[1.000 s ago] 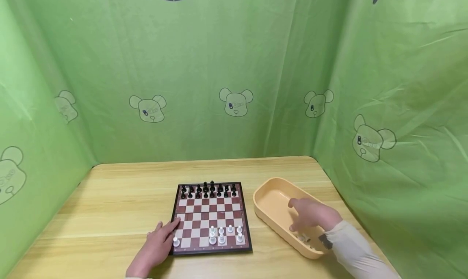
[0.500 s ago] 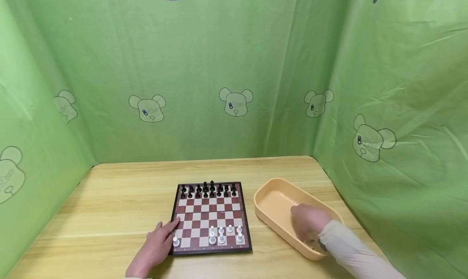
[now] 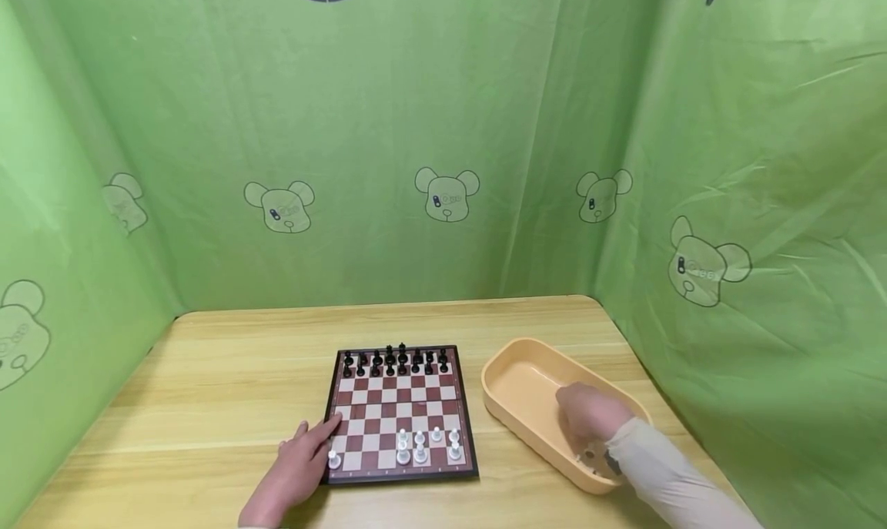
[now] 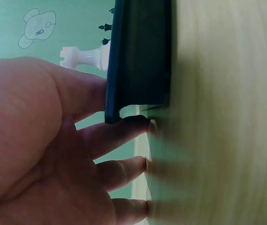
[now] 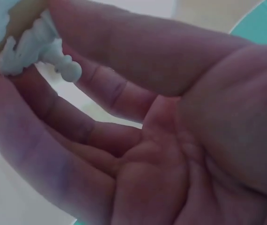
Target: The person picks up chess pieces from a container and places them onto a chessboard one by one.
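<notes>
White pieces (image 5: 28,49) apparently under selection, right hand (image 3: 591,415) in tray (image 3: 533,439), pinch unverifiable, left hand (image 3: 294,465) spread at edge of board (image 3: 395,413); lift-out required

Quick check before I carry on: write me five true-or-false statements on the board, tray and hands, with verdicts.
1. The right hand reaches into the orange tray. True.
2. The left hand touches the chessboard. True.
3. The tray stands left of the chessboard. False: it stands to the right.
4. Two rows of black pieces stand at the chessboard's far end. True.
5. The white pieces fill both nearest rows of squares. False: several squares there hold none.
</notes>
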Demonstrator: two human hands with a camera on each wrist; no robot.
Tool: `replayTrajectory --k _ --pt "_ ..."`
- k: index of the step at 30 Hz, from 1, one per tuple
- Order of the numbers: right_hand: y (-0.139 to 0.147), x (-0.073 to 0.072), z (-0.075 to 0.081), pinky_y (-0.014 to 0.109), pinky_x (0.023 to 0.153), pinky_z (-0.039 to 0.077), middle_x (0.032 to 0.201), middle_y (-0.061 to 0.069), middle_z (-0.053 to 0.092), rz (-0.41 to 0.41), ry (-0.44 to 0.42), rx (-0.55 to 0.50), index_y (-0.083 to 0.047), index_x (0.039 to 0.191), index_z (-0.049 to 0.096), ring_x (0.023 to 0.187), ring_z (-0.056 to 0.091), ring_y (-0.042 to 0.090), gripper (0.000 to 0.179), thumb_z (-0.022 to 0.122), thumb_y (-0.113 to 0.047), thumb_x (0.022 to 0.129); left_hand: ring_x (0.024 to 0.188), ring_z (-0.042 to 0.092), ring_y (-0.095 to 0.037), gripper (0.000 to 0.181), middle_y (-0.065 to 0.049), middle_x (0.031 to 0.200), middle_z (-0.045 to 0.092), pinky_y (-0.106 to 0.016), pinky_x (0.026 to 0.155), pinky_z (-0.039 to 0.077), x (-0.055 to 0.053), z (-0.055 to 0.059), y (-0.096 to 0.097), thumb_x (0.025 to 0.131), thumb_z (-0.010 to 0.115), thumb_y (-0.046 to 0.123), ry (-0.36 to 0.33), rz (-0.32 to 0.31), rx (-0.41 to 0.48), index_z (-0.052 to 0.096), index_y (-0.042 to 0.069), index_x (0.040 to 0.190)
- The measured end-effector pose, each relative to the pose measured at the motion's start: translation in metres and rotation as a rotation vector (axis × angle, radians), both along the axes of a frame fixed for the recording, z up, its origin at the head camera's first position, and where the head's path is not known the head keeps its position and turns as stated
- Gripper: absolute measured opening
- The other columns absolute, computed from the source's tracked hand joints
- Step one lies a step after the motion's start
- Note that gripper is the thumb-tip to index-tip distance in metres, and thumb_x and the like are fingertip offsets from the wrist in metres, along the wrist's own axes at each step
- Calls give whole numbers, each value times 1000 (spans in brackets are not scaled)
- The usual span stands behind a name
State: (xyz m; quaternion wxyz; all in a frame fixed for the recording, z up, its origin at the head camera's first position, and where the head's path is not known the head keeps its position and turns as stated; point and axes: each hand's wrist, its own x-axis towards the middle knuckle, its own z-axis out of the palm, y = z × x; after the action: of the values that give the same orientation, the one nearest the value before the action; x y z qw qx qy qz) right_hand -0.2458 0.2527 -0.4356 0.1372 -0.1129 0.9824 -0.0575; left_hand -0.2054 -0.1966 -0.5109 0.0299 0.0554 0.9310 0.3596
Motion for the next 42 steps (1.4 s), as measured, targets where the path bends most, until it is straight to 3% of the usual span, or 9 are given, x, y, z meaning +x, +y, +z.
replayTrajectory --k 14,25,31,36,42 --pt "6 1 7 30 48 50 64 2 57 -31 -30 -17 -10 67 58 57 54 19 31 73 11 50 146 26 -60 46 -30 147 53 -79 114 13 -1 -2 0 103 50 7 -5 5 -2 57 10 148" --pt "4 2 22 32 55 47 74 3 57 -51 -25 -135 -9 80 60 63 53 19 20 72 1 68 146 26 -60 46 -28 148 53 -79 114 13 -1 -2 0 103 50 7 0 4 -3 57 9 148" --pt "1 5 26 28 47 46 64 6 61 -122 -45 -276 -8 83 57 51 53 17 25 82 -5 82 146 26 -60 45 -26 149 53 -79 114 13 0 0 0 103 51 7 -4 5 0 57 9 148" --pt "1 0 27 29 51 47 64 1 57 -20 53 -348 -10 78 58 56 54 14 26 84 -5 81 146 26 -60 46 -26 149 53 -79 113 14 0 1 1 103 51 7 -4 5 -7 57 9 148" --pt "-2 -3 35 26 62 48 75 -6 60 132 146 -403 -11 83 66 68 52 7 13 79 -9 87 145 26 -60 46 -26 149 53 -79 113 14 0 1 1 103 51 7 1 3 -13 57 9 148"
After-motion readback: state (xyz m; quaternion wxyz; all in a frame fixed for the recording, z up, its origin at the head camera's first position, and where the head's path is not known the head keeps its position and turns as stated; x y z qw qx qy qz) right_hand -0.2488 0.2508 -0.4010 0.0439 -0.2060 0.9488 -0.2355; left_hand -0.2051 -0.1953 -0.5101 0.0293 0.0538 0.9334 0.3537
